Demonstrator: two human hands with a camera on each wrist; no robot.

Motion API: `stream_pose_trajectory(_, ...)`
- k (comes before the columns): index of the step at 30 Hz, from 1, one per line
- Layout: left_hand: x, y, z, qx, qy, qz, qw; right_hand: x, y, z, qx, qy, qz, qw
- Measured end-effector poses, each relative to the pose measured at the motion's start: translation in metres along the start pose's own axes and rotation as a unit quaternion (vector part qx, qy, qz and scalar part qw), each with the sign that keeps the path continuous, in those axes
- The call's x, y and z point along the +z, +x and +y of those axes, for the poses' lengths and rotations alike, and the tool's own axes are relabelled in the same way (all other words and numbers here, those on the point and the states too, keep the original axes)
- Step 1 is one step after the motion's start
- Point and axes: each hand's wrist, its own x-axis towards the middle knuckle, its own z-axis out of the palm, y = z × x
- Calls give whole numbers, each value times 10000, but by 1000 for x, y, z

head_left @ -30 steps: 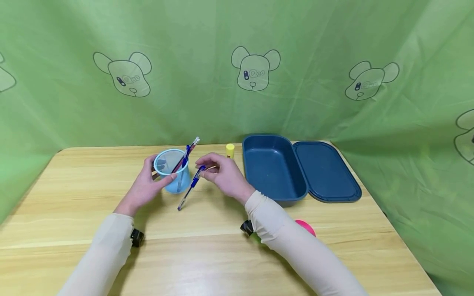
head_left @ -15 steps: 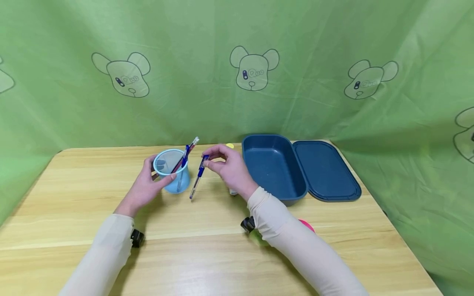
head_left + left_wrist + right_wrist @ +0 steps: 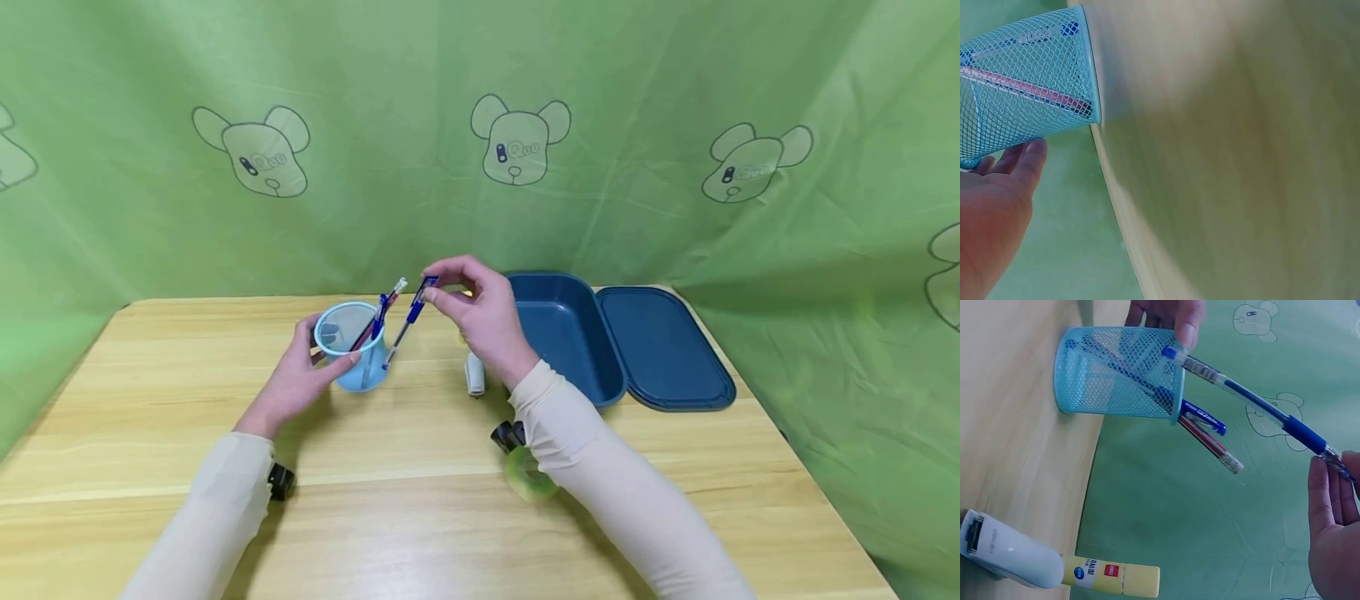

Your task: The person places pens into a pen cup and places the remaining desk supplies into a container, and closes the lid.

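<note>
My left hand [image 3: 296, 379] holds a light-blue mesh pen cup [image 3: 363, 373], thumb near the rim and fingers round the far side. The cup stands upright on the table. Out of it lean a blue-capped pen [image 3: 1204, 417] and a red-and-dark striped pencil [image 3: 1210, 442]. My right hand [image 3: 486, 321] pinches a second blue pen [image 3: 1304, 435] by its clip end, beside and above the cup. That pen slants down towards the cup; in the right wrist view its lower tip overlaps the rim and the left thumb.
Under my right hand lie a white stapler [image 3: 1019, 553] and a yellow glue stick [image 3: 1113, 576]. A dark-blue box [image 3: 558, 333] stands at the back right, its lid [image 3: 667, 350] flat beside it. A green tape roll [image 3: 519, 479] sits by my right forearm.
My right hand has risen and moved away towards the back with the pen, whose lower tip has come up beside the cup. The left hand and cup have stayed put.
</note>
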Motion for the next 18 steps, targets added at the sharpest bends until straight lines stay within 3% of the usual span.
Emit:
stream_pose_trajectory(11, 1, 0, 1, -21, 65, -11, 10000, 7, 5, 3, -285, 185, 1128, 9930)
stream_pose_trajectory(18, 1, 0, 2, -15, 78, 8, 10000, 15, 7, 14, -181, -89, 1196, 9926)
